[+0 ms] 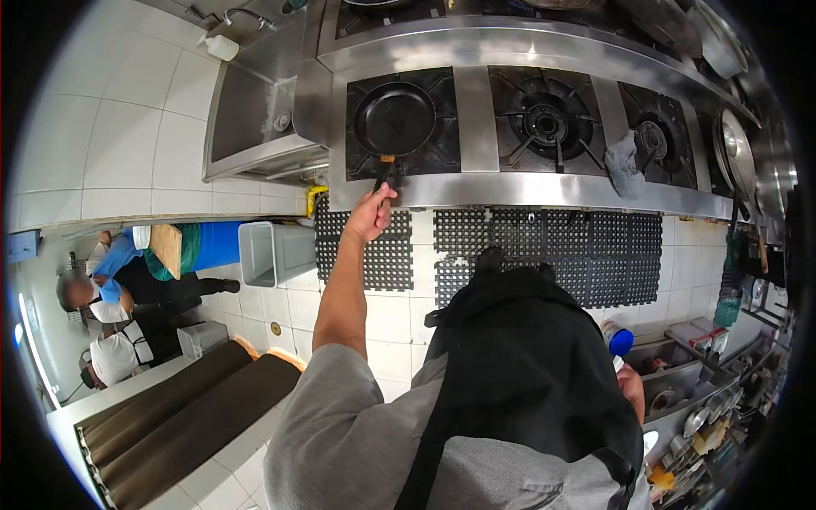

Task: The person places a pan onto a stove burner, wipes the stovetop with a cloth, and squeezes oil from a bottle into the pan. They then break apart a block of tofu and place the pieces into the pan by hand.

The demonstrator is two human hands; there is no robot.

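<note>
My left hand (370, 214) reaches forward with its fingers wrapped round the handle of a black frying pan (395, 121). The pan rests on the left burner grate (446, 140) of the stove, and its inside looks bare. Down by my right side, beside the black apron (535, 357), my right hand (631, 388) is partly hidden. A small white object (618, 365) pokes out of its closed fingers, too little of it showing to name.
A grey cloth (625, 166) hangs over the stove's front edge by the right burner (653, 140). Left of the stove is a steel sink (229, 127). A grey bin (257, 255) stands below it. Two people (110, 357) are at far left. Utensils (697, 421) fill shelves at right.
</note>
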